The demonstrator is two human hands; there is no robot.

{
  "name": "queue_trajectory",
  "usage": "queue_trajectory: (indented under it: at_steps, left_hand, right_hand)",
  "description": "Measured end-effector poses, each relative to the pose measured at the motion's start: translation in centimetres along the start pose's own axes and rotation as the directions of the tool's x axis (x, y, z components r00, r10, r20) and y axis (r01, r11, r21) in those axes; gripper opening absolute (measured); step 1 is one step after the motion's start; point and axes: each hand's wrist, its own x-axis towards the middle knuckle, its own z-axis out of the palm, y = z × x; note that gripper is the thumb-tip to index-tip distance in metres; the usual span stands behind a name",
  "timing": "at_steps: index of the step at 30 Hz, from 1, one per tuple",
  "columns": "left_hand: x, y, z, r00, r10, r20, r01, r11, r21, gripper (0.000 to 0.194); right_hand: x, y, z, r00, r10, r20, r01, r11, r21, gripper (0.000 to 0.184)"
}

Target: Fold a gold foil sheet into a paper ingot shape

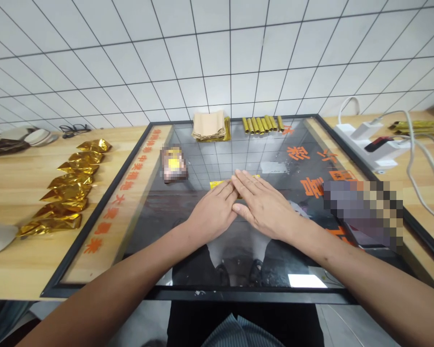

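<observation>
Both hands lie flat, fingers stretched out, over a strip of shiny gold paper (pixel 214 184) at the middle of a glass-topped panel. My left hand (pixel 215 212) is angled in from the left. My right hand (pixel 264 207) comes from the right, its fingertips meeting and partly overlapping those of the left. Only the ends of the gold paper show, so whether it is rolled up is hidden under the fingers. Farther back sit a stack of brown paper sheets (pixel 209 124) with gold edges and a row of small gold paper tubes (pixel 262 125).
Folded gold foil pieces (pixel 70 180) line the wooden table (pixel 7 274) at left, near eyeglasses (pixel 74 130). A blurred pack (pixel 174 164) lies on the framed glass panel (pixel 188 231). At right are a pixelated object (pixel 361 209) and a white power strip (pixel 365 144) with cables.
</observation>
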Motion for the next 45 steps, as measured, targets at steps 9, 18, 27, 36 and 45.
queue_trajectory:
  at_steps: [9, 18, 27, 36, 45]
  left_hand:
    - [-0.2, 0.4, 0.6, 0.999, -0.044, -0.031, 0.041, 0.994, -0.102, 0.056]
    - [-0.3, 0.6, 1.0, 0.996, -0.083, -0.045, 0.076, 0.987, -0.143, 0.056]
    - [0.1, 1.0, 0.5, 0.993, -0.117, -0.01, 0.114, 0.978, -0.175, 0.057]
    - [-0.2, 1.0, 0.2, 0.991, -0.132, 0.034, 0.135, 0.98, -0.145, 0.059]
    - [-0.9, 0.8, 0.6, 0.993, -0.12, 0.018, 0.121, 0.99, -0.076, 0.061]
  right_hand:
    - [1.2, -1.3, 0.2, 0.998, 0.056, 0.038, -0.063, 0.971, 0.231, 0.083]
    - [1.8, -1.3, 0.2, 1.0, -0.002, -0.028, 0.007, 0.983, 0.183, 0.078]
    - [1.6, -1.1, 0.9, 0.996, 0.081, 0.033, -0.087, 0.97, 0.225, 0.082]
    - [1.0, -0.7, 1.4, 0.986, 0.16, 0.055, -0.165, 0.981, 0.105, 0.085]
    - [0.5, 0.0, 2.0, 0.988, 0.143, 0.055, -0.147, 0.986, 0.073, 0.083]
